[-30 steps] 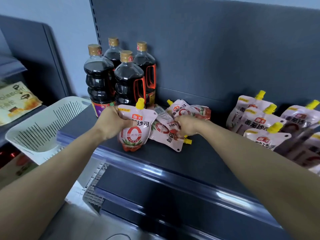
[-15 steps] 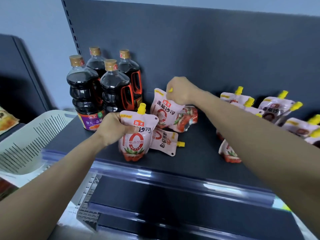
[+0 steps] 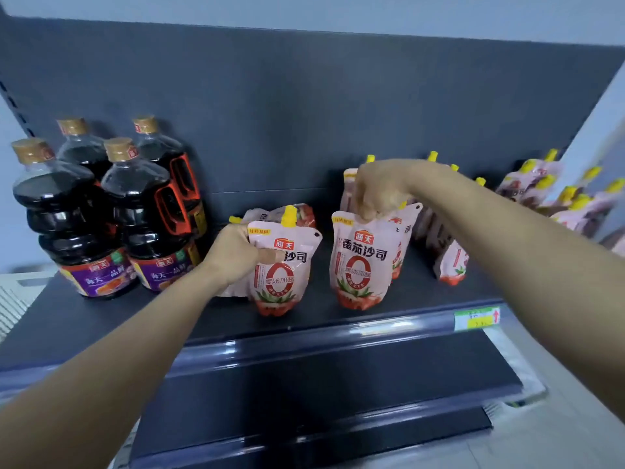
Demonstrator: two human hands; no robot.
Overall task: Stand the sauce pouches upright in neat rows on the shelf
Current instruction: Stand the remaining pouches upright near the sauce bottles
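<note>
Left grip (image 3: pixel 233 257) clutches pink spouted sauce pouch (image 3: pixel 282 282); right grip (image 3: pixel 380 192) pinches second pouch (image 3: pixel 363 265) by top. Seat bases flat, fronts aligned.

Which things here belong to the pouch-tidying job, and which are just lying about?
Job: left hand holding the left pouch; right hand holding the right pouch; other pouches; shelf.
Lying about: dark bottles; price label.

Bare forearms, two, reaching far: left hand (image 3: pixel 236 257) curled, thumb laid across the left pouch (image 3: pixel 280 279); right hand (image 3: pixel 382 194), farther right, knuckles up, fingers pinching the top of the right pouch (image 3: pixel 362 265).
</note>
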